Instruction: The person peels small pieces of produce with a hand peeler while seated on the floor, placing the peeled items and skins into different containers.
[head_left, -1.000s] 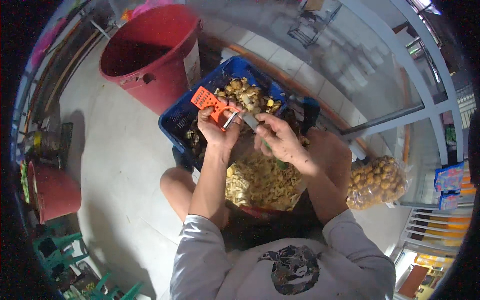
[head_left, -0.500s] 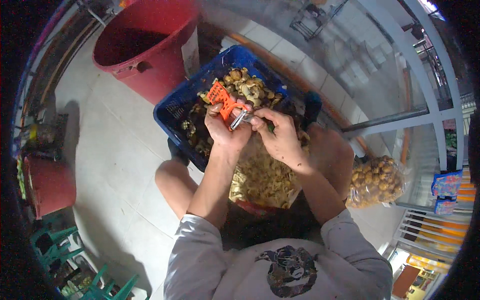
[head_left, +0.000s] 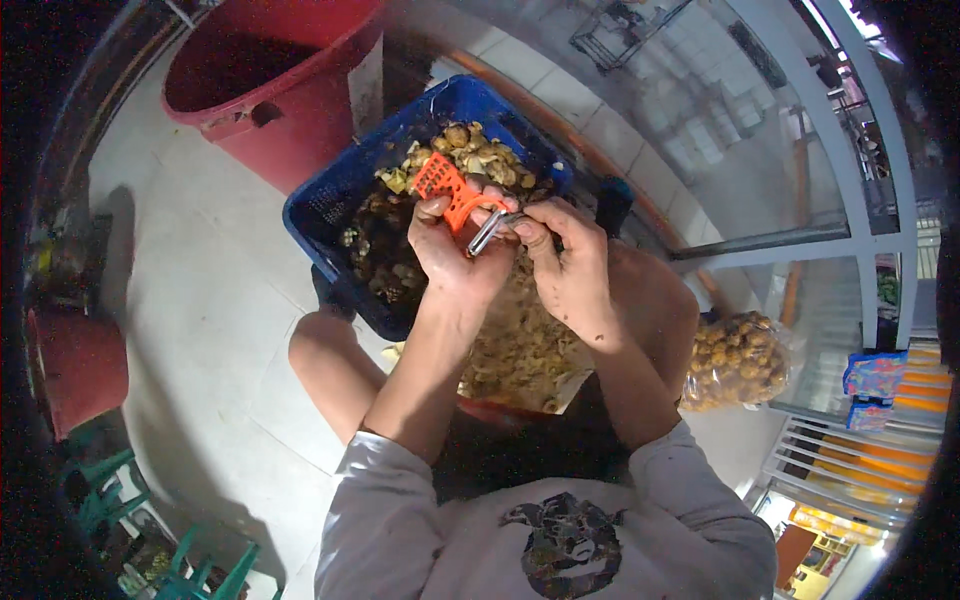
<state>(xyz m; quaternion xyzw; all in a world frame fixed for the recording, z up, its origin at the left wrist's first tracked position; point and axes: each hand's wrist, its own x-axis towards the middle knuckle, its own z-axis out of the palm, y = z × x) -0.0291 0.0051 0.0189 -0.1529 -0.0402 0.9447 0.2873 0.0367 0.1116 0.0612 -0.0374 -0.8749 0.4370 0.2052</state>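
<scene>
My left hand [head_left: 455, 255] is closed around an orange peeler [head_left: 441, 179] with a perforated end and a shiny metal blade [head_left: 486, 232]. The blade lies across the palm side of that hand. At the blade's upper end my right hand [head_left: 572, 265] pinches thumb and fingers together; what sits in the pinch is too small to make out. Beyond both hands is a blue crate [head_left: 345, 165], holding brownish lumps and pale, peel-like pieces [head_left: 480, 155]. Below the hands, between my legs, pale cut pieces [head_left: 530, 350] fill a container whose red edge [head_left: 490, 408] shows.
A big red tub [head_left: 290, 135] stands behind the crate at the left. A smaller red bucket [head_left: 85, 365] and green plastic chairs [head_left: 195, 565] are farther left. A clear bag of round brown items [head_left: 740, 360] rests by my right knee, near a glass-paned frame [head_left: 780, 252].
The whole view has shifted slightly, with surroundings now farther left. My right hand has tilted more upright at the blade's end; the left keeps its hold on the peeler.
</scene>
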